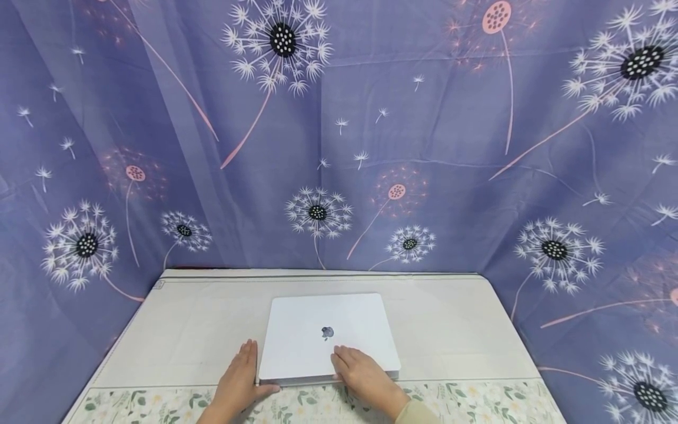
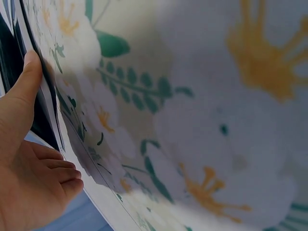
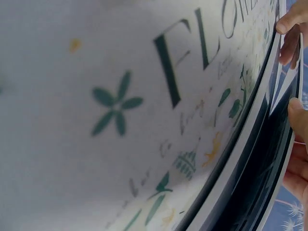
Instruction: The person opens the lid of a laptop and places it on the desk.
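A silver laptop (image 1: 302, 347) with an apple logo lies on the light table cover. Its lid is slightly raised at the front, and a dark gap shows between lid and base in the right wrist view. My right hand (image 1: 365, 377) pinches the lid's front edge (image 3: 269, 211), fingers on top and thumb at the rim. Along the laptop's left side lies my left hand (image 1: 235, 380), fingers extended. The left thumb (image 2: 30, 72) touches the base near its front left corner.
The cover (image 1: 201, 318) has a floral printed strip (image 1: 312, 406) along its near side. Purple dandelion-patterned curtains (image 1: 254, 194) enclose the table at the back and both sides.
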Available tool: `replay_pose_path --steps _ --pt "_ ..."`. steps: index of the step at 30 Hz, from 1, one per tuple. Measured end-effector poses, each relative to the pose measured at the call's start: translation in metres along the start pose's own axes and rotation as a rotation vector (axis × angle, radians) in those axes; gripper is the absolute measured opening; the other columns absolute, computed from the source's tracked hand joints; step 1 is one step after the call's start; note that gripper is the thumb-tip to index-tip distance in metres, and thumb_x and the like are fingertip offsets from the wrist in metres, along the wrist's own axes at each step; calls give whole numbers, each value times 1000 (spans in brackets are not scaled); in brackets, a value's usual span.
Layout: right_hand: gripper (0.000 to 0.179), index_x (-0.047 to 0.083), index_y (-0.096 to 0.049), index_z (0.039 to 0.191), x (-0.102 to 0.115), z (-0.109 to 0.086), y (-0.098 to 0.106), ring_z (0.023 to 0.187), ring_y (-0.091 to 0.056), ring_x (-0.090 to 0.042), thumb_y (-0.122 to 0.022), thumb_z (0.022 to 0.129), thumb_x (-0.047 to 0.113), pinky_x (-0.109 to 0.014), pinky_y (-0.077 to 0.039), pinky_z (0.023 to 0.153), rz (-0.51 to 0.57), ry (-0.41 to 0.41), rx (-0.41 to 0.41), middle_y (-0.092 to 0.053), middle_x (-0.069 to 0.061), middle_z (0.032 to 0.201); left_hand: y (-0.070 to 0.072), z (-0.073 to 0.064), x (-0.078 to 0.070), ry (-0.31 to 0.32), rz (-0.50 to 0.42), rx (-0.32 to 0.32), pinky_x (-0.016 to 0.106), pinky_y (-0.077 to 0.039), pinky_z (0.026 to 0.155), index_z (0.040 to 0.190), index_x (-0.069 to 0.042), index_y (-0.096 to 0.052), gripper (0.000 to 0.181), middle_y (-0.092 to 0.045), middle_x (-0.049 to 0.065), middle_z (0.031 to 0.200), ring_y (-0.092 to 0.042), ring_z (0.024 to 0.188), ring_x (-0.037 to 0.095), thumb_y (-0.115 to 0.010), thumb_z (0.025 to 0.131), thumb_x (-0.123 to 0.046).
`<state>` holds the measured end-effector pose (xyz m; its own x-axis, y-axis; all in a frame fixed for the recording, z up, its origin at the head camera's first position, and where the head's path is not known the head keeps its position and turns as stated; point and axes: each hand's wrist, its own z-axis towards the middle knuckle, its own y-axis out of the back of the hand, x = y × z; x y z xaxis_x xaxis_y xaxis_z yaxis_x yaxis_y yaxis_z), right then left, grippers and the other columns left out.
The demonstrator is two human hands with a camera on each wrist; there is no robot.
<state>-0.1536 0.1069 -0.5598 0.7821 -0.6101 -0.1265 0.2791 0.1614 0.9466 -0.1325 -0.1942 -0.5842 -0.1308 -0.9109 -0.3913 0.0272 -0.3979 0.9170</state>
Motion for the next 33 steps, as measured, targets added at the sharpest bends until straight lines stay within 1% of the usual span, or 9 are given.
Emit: replay_pose_path --steps 5,9,13,16,18,21,27,30,33 --pt "35 5 -61 119 0 2 1 112 -62 -19 -64 92 27 -28 -50 98 -9 15 -63 -63 -9 120 0 -1 0 15 -17 13 57 -28 111 137 20 -34 126 -35 38 141 -34 133 49 -75 56 -67" --pt "34 6 -59 119 -1 4 3 112 -62 -20 -62 93 27 -28 -49 99 -22 17 -63 -64 -9 119 1 -1 -2 12 -30 44 57 -26 112 139 16 -34 122 -35 34 144 -32 135 47 -75 57 -64" --pt "33 6 -58 119 -1 8 7 112 -62 -19 -61 94 26 -28 -49 99 -36 9 -46 -63 -9 119 1 -1 -3 -27 -52 54 57 -27 112 142 10 -35 114 -36 30 146 -32 136 45 -76 60 -57" --pt "32 7 -57 120 -2 10 11 113 -62 -18 -60 94 26 -27 -49 99 -44 2 -36 -63 -8 120 1 -2 -4 -65 -70 43 57 -27 112 145 3 -36 107 -37 25 147 -33 137 43 -77 61 -52" --pt "32 7 -56 120 -2 11 13 113 -62 -18 -60 95 26 -27 -49 99 -43 -1 -28 -63 -8 120 1 -2 -4 -84 -75 36 56 -28 112 146 -2 -37 104 -37 22 149 -34 137 41 -76 63 -50" --pt "32 7 -56 120 -4 13 16 112 -62 -18 -61 94 24 -27 -48 100 -46 1 -26 -63 -8 120 1 -2 -5 -99 -61 46 54 -30 111 146 -6 -40 99 -38 20 149 -36 136 40 -74 65 -51" --pt "31 5 -57 118 -7 18 23 109 -64 -20 -64 90 16 -28 -50 97 -10 11 -52 -65 -10 116 2 -1 -5 -118 -28 56 50 -36 109 145 -3 -38 101 -40 22 147 -44 131 38 -72 66 -55" --pt "29 5 -59 116 -9 20 26 106 -65 -20 -65 89 13 -28 -52 95 -2 23 -83 -66 -11 113 3 -1 -5 -130 -17 53 49 -37 109 144 0 -40 102 -39 23 146 -44 131 38 -73 65 -55" --pt "28 4 -60 113 -12 23 29 103 -66 -21 -67 86 10 -28 -53 94 -6 43 -115 -67 -11 110 4 -2 -7 -124 -15 62 49 -37 108 142 3 -41 102 -39 23 147 -44 131 38 -74 64 -54"
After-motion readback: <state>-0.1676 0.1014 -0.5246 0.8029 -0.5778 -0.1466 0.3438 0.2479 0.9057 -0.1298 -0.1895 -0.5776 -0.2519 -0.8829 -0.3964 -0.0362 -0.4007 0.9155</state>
